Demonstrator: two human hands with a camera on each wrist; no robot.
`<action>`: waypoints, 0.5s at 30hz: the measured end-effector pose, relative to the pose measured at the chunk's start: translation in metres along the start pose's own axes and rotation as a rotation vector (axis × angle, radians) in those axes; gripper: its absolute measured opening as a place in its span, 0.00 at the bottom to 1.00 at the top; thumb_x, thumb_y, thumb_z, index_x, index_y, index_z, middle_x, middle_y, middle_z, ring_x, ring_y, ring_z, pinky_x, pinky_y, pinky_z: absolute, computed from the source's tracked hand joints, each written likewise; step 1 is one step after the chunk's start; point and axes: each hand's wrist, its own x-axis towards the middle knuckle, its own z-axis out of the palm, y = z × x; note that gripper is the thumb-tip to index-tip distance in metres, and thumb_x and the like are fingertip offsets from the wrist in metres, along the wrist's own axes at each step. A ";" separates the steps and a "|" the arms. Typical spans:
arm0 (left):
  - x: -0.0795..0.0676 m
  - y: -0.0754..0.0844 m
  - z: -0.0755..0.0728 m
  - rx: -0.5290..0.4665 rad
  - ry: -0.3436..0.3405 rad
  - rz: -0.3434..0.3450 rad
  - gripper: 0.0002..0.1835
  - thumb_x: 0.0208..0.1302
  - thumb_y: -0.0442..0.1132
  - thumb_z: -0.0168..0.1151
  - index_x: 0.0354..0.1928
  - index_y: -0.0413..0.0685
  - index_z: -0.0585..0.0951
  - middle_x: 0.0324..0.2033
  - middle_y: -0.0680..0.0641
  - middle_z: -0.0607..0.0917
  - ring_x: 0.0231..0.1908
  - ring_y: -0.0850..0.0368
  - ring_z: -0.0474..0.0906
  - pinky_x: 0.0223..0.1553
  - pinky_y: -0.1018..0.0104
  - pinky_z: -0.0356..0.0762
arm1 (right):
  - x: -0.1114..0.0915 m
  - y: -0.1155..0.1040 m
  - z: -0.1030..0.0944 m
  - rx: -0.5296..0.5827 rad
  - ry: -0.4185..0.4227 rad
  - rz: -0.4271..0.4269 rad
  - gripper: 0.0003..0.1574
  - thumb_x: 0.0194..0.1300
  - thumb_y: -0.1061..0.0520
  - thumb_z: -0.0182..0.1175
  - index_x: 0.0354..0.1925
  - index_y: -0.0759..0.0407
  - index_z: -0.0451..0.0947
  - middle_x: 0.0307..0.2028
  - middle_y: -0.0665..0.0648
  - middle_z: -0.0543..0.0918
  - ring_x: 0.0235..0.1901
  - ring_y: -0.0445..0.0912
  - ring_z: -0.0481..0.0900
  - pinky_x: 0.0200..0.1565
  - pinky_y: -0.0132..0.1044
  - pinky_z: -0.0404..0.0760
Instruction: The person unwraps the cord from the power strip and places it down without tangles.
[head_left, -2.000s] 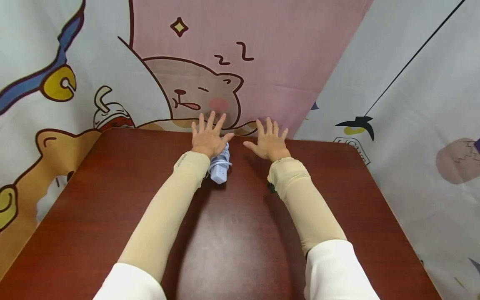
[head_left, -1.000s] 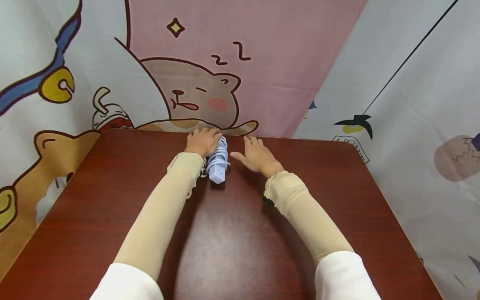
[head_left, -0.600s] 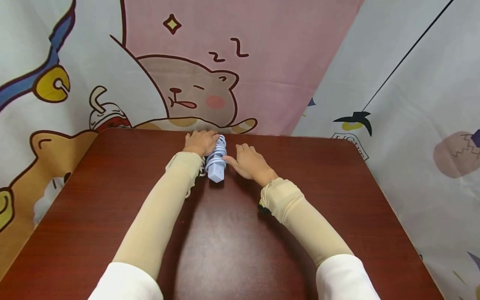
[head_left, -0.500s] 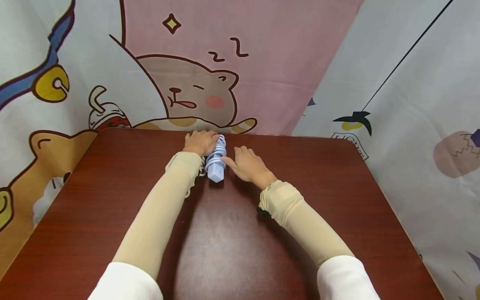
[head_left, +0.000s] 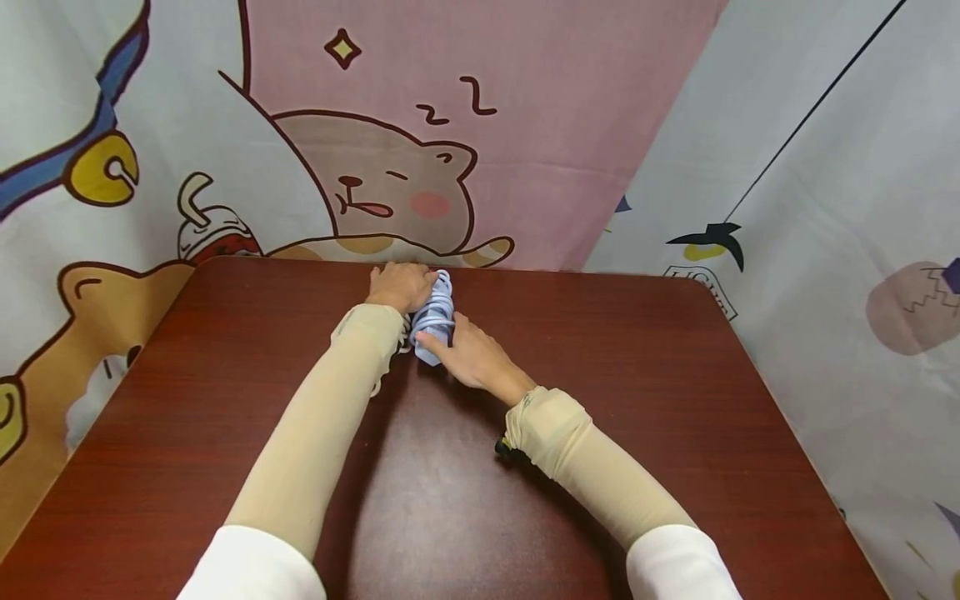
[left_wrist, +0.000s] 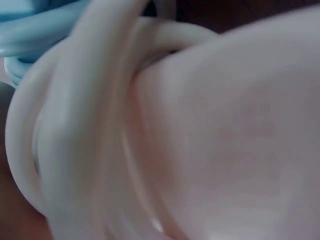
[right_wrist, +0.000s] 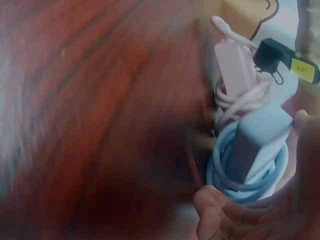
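Note:
In the head view, a light-blue power strip (head_left: 437,315) wound with its own cord lies near the table's far edge. My right hand (head_left: 474,354) holds its near end, thumb over the top and fingers along the right side. In the right wrist view, that thumb and the curled fingers lie on opposite sides of the blue power strip (right_wrist: 260,145). My left hand (head_left: 402,286) rests low beside its far end, the fingers' undersides hidden. Under the left wrist, a pinkish-white block (right_wrist: 237,70) wound with white cord (left_wrist: 80,125) shows; I cannot tell whether the left fingers grip it.
The brown wooden table (head_left: 637,400) reaches back to a cartoon-printed curtain (head_left: 547,125) just behind its far edge. Both forearms wear beige sleeves (head_left: 337,392). A dark camera piece with a yellow label (right_wrist: 287,60) hangs under the left wrist.
Both raised, spread hands have come down. The left settles by the strip's far end and stays there. The right moves left and nearer, and now takes hold of the blue power strip's near end.

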 end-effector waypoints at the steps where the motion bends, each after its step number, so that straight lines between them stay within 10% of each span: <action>1: 0.000 0.000 0.000 0.000 0.001 -0.003 0.31 0.81 0.58 0.33 0.75 0.52 0.68 0.76 0.42 0.66 0.77 0.36 0.56 0.76 0.34 0.48 | 0.000 -0.001 0.002 0.010 0.003 -0.003 0.64 0.68 0.17 0.41 0.78 0.63 0.52 0.71 0.64 0.70 0.68 0.56 0.73 0.66 0.54 0.73; 15: 0.006 0.000 0.000 0.008 0.025 0.003 0.29 0.81 0.56 0.38 0.69 0.47 0.75 0.71 0.39 0.73 0.73 0.38 0.65 0.73 0.35 0.56 | 0.003 -0.002 0.015 0.238 0.093 -0.071 0.52 0.66 0.30 0.58 0.70 0.64 0.61 0.52 0.59 0.78 0.44 0.47 0.81 0.49 0.42 0.82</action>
